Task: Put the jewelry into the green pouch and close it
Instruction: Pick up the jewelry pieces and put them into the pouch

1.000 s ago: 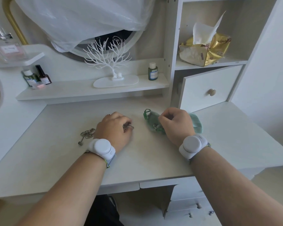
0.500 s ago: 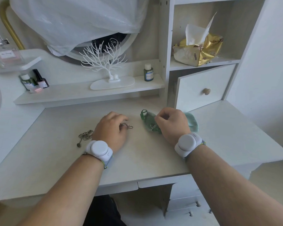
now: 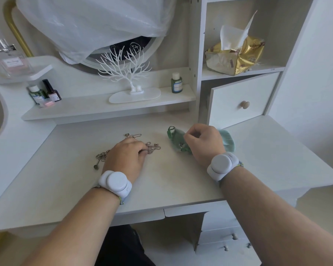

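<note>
A green drawstring pouch (image 3: 226,140) lies flat on the white desk (image 3: 171,177), right of centre. My right hand (image 3: 201,143) rests on its middle and pinches the fabric near the mouth. Its green cord loop (image 3: 171,129) sticks out to the left. Silver chain jewelry (image 3: 153,147) lies tangled left of the pouch, with another chain end (image 3: 100,157) trailing out to the left. My left hand (image 3: 124,159) lies over the chains, fingertips closed on them near the right end.
A white tree-shaped jewelry stand (image 3: 131,81) and a small green bottle (image 3: 176,82) stand on the low shelf behind. More bottles (image 3: 44,92) sit at the shelf's left end. A small drawer (image 3: 242,100) hangs open right of the pouch, below a gold tissue pack (image 3: 236,54).
My left hand has drawn back towards me, uncovering more of the chains beyond its fingers. My right hand has stayed on the pouch.
</note>
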The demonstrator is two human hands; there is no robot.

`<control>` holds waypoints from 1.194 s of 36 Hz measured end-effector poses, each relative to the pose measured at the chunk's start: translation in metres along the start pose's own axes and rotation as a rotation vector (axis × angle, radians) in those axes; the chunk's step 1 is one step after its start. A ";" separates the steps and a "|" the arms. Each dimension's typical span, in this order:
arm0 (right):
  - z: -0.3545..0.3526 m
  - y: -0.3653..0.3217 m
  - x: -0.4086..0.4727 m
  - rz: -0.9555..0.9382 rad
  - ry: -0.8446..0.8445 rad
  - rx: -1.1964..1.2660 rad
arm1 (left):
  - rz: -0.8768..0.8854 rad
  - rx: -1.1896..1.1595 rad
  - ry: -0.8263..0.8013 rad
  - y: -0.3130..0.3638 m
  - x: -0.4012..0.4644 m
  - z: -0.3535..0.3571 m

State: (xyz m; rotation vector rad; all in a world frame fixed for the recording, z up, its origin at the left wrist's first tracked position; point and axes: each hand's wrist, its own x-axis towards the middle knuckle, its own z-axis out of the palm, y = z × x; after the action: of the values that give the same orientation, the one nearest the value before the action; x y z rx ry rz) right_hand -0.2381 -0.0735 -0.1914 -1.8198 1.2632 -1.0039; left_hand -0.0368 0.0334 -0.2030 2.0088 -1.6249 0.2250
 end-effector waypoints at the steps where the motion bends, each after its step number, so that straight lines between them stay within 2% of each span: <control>1: 0.000 0.000 0.000 -0.001 0.000 -0.006 | 0.005 0.008 0.005 0.000 0.000 0.000; 5: 0.000 -0.001 0.000 0.008 0.000 -0.003 | 0.015 0.009 0.012 -0.001 0.003 0.003; 9: -0.001 -0.002 0.000 0.014 -0.007 -0.007 | -0.049 -0.085 0.036 -0.005 0.012 0.002; 18: -0.001 -0.003 0.000 0.012 -0.014 -0.013 | -0.322 -0.716 0.069 0.019 0.044 -0.018; 24: -0.003 -0.004 -0.001 0.016 -0.026 -0.013 | -0.253 -0.737 0.082 0.030 0.062 -0.031; 28: -0.003 -0.003 -0.001 0.012 -0.026 -0.009 | -0.092 -0.541 -0.063 0.031 0.067 -0.037; 34: -0.002 -0.004 0.000 0.013 -0.029 0.009 | 0.233 0.121 -0.493 0.026 0.080 -0.052; 40: -0.002 -0.004 0.000 0.015 -0.029 0.012 | 0.331 0.436 -0.749 0.028 0.087 -0.054; 43: -0.002 -0.003 0.000 0.023 -0.036 0.019 | 0.368 0.538 -0.817 0.029 0.090 -0.049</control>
State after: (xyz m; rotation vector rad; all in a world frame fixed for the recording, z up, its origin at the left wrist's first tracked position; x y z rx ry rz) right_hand -0.2387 -0.0731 -0.1877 -1.7973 1.2455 -0.9635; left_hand -0.0314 -0.0223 -0.1121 2.3366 -2.6832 -0.0586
